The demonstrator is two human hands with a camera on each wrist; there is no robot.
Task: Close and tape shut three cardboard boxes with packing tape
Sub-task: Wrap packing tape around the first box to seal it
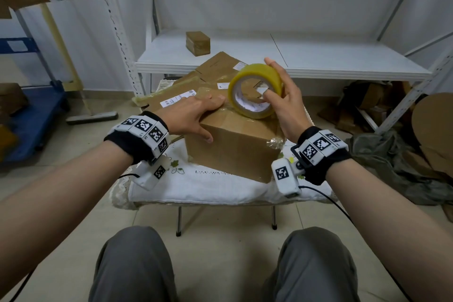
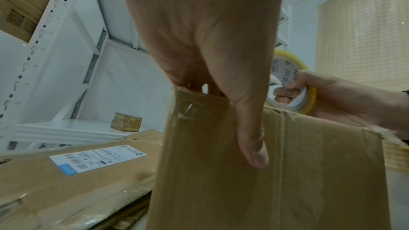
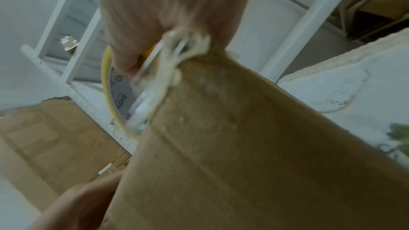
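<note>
Left hand [image 1: 193, 115] lies flat w/ fingers straight, pressing top of cardboard box [image 1: 235, 149], thumb down its near side. Right hand [image 1: 286, 103] grips tape roll [image 1: 255, 91], fingers thru the core, roll resting on box top. Box sits on white-clothed small table [image 1: 203, 186]; flattened cartons [image 1: 171, 98] behind.

- Bare forearms; no sleeves reach the wrists.
- A black wristband [image 1: 122, 141] on the left wrist, another [image 1: 326, 164] on the right.
- White blocks with black-and-white square codes [image 1: 147, 131] ring each band.
- A small white camera box [image 1: 285, 176] hangs under each wrist, trailing a thin black cable [image 1: 328, 200].
- Grey trousers [image 1: 132, 265].
</note>
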